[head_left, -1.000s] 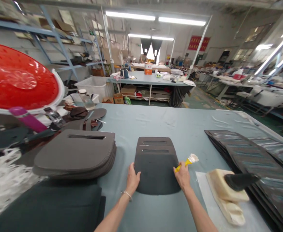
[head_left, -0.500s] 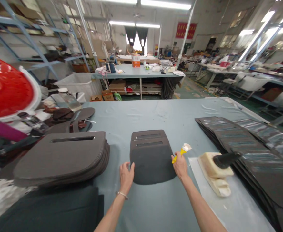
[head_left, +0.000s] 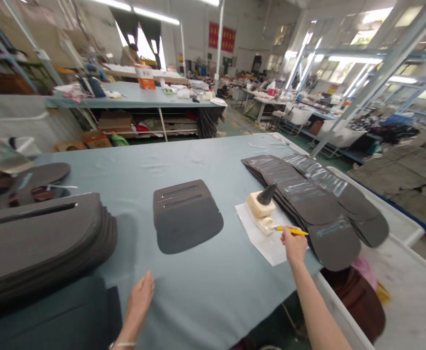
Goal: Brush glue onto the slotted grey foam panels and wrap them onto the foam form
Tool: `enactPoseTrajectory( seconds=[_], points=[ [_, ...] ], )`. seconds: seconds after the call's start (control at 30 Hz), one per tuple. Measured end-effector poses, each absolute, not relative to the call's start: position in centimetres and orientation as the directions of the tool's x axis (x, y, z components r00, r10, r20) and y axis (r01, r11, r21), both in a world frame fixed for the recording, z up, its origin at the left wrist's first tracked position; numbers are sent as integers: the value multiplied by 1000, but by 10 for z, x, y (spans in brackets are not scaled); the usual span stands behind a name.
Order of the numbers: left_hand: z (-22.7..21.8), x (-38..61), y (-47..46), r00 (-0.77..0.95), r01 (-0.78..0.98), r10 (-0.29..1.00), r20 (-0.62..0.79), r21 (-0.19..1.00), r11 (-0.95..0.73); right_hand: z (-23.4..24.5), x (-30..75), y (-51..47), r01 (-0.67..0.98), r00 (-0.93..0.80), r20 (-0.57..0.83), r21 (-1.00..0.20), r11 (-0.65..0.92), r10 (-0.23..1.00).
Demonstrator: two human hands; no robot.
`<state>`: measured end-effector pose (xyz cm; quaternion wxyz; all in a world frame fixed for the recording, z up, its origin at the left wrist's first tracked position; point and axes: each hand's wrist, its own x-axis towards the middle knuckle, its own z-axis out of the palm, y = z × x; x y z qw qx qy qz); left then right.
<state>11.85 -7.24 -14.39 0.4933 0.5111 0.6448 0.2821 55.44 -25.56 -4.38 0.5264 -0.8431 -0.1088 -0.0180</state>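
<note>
My right hand (head_left: pixel 293 245) is shut on a yellow-handled paintbrush (head_left: pixel 292 231), which it holds level just beyond the edge of a white paper sheet (head_left: pixel 251 233). A cream adhesive-coated block (head_left: pixel 256 205) with a black cone on it sits on that sheet, close to the brush tip. My left hand (head_left: pixel 140 296) lies open and empty at the lower left, near a dark fabric piece (head_left: pixel 41 316). A slotted dark grey foam panel (head_left: pixel 187 221) lies alone between my hands, touched by neither.
A stack of grey panels (head_left: pixel 34 238) fills the left side of the blue-grey table (head_left: pixel 198 155). Film-covered dark panels (head_left: pixel 307 204) overlap at the right. Beyond the table's right edge stands a white bin (head_left: pixel 398 287) holding brown material. A person works at a far table.
The view has swung right. My right hand has carried the brush off the panel toward the white sheet. My left hand has let go of the panel and moved down-left.
</note>
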Motion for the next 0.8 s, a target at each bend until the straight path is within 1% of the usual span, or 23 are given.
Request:
enactPoseTrajectory(
  seconds=[0.07,0.17,0.23,0.33,0.4,0.47,0.53,0.63,0.7,0.8],
  points=[
    [-144,116,-82,48,289,902,-429,870,399,-46,570,-265,176,982,132,-897,-406,134],
    [-142,115,-94,107,225,877,-469,870,438,-51,581,-259,151,985,105,-910,-386,138],
    [-137,116,-102,119,223,877,-465,873,433,-56,582,-250,151,983,102,-921,-359,152],
    [-122,117,-116,105,236,896,-431,886,398,-65,579,-244,180,971,118,-933,-312,208],
    [-116,116,-122,129,228,913,-388,907,353,-72,579,-244,228,958,160,-928,-295,237],
    [-116,112,-125,83,229,915,-395,901,369,-81,583,-245,299,942,237,-913,-277,238],
    [-122,106,-127,43,232,913,-405,893,385,-92,587,-243,323,933,254,-904,-281,254],
    [-132,98,-135,4,229,911,-413,887,401,-104,591,-239,285,937,197,-909,-305,288],
    [-136,96,-142,-5,222,909,-417,886,407,-109,591,-234,247,954,162,-899,-361,251],
    [-140,95,-150,-9,211,908,-420,886,412,-109,589,-228,255,964,187,-852,-456,189]
  ],
)
